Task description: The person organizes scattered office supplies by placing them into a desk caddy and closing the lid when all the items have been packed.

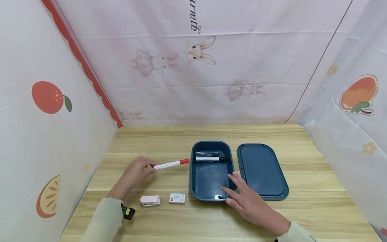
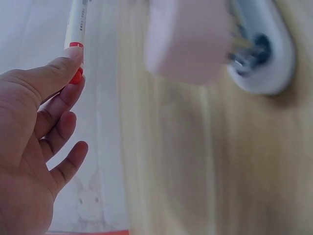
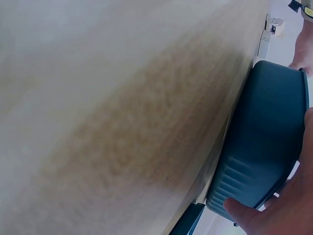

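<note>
My left hand (image 1: 137,173) pinches a white marker with a red cap (image 1: 168,164) by its end, between thumb and fingertips. The marker is above the table, its capped end pointing at the left wall of a dark blue plastic box (image 1: 208,185). In the left wrist view, thumb and index finger close on the marker's red end (image 2: 77,76). My right hand (image 1: 252,205) grips the box at its near right corner, fingers over the rim and thumb (image 3: 239,213) against the outer wall. A black-capped marker (image 1: 208,158) and a clear pen (image 1: 203,154) lie inside the box.
A matching blue lid (image 1: 263,171) lies flat to the right of the box. In front of the left hand are a pale pink stapler (image 1: 150,200) and a small white printed carton (image 1: 177,198). Printed cloth walls (image 1: 181,104) enclose the wooden table (image 1: 208,222) at the back and sides.
</note>
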Demonstrator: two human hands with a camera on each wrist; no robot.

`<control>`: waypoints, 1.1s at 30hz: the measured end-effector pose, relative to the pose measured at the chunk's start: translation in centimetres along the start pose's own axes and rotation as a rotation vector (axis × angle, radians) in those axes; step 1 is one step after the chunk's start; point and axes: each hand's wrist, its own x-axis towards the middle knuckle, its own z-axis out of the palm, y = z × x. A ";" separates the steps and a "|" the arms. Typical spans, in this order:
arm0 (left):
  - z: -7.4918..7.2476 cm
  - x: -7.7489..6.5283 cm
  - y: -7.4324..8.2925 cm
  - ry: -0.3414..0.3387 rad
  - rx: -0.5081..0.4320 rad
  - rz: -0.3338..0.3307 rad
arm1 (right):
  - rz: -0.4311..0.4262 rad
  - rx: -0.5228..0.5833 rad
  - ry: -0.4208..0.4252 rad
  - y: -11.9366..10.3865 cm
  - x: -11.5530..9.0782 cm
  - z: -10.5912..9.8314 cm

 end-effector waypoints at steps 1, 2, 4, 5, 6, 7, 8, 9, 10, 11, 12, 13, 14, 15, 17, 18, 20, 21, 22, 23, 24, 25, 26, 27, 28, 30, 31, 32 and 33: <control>0.0 0.2 0.2 0.001 0.002 0.011 | 0.001 -0.002 -0.004 0.0 0.0 0.0; 0.0 0.4 0.4 -0.002 0.003 0.024 | 0.002 -0.004 -0.008 0.0 0.1 0.0; 0.0 0.8 0.9 -0.011 0.008 0.047 | 0.002 -0.012 -0.010 0.0 0.1 0.0; 0.0 1.1 1.2 -0.015 0.010 0.057 | 0.001 -0.017 -0.010 0.0 0.1 0.0; 0.0 1.3 1.5 -0.022 0.010 0.060 | 0.001 -0.022 -0.010 0.0 0.1 0.0; 0.1 1.6 1.8 -0.026 0.011 0.065 | 0.002 -0.025 -0.010 0.0 0.1 0.0; 0.1 2.0 2.1 -0.027 0.015 0.075 | 0.003 -0.026 -0.011 0.0 0.2 0.0; 0.3 2.3 2.5 -0.026 0.023 0.090 | 0.004 -0.026 -0.013 -0.1 0.2 0.0; 0.4 2.7 2.8 -0.028 0.029 0.102 | 0.006 -0.028 -0.015 -0.1 0.1 0.0; 0.6 3.1 3.1 -0.031 0.038 0.115 | 0.006 -0.030 -0.015 -0.1 0.1 0.0; 0.8 3.4 3.4 -0.034 0.043 0.123 | 0.007 -0.030 -0.017 -0.1 0.1 0.0; 1.0 3.7 3.7 -0.037 0.050 0.130 | 0.008 -0.034 -0.017 -0.2 0.1 0.1; 1.2 3.9 4.0 -0.040 0.053 0.133 | 0.006 -0.040 -0.014 -0.2 0.1 0.1; 1.3 4.1 4.3 -0.045 0.057 0.135 | 0.001 -0.051 -0.007 -0.2 0.1 0.2; 1.5 4.5 4.9 -0.049 0.055 0.130 | -0.012 -0.083 0.016 -0.3 0.2 0.3; 1.6 4.7 5.2 -0.048 0.055 0.126 | -0.020 -0.104 0.031 -0.3 0.2 0.4; 1.7 5.0 5.9 -0.049 0.057 0.129 | -0.033 -0.145 0.063 -0.4 0.3 0.6; 1.8 5.1 6.2 -0.051 0.059 0.133 | -0.036 -0.165 0.078 -0.4 0.4 0.7; 1.9 5.3 6.4 -0.056 0.059 0.134 | -0.035 -0.180 0.089 -0.5 0.4 0.9; 2.0 5.4 6.7 -0.063 0.061 0.132 | -0.032 -0.191 0.097 -0.6 0.5 0.9; 2.1 5.6 6.9 -0.069 0.063 0.131 | -0.028 -0.199 0.100 -0.6 0.6 1.0; 2.2 5.7 7.1 -0.075 0.061 0.128 | -0.023 -0.206 0.102 -0.7 0.6 1.1; 2.3 5.8 7.3 -0.080 0.060 0.126 | -0.015 -0.210 0.100 -0.7 0.7 1.1; 2.5 5.9 7.5 -0.083 0.059 0.126 | -0.011 -0.216 0.100 -0.7 0.8 1.1; 2.6 6.0 7.7 -0.083 0.062 0.126 | -0.008 -0.220 0.099 -0.7 0.8 1.1; 2.7 6.2 8.1 -0.078 0.069 0.136 | -0.003 -0.232 0.095 -0.7 0.9 1.0; 2.8 6.3 8.2 -0.075 0.077 0.145 | -0.003 -0.232 0.094 -0.7 1.0 0.9; 2.8 6.4 8.4 -0.070 0.086 0.159 | -0.001 -0.232 0.092 -0.8 1.0 0.9; 2.9 6.5 8.6 -0.065 0.095 0.174 | -0.001 -0.234 0.093 -0.8 1.0 0.9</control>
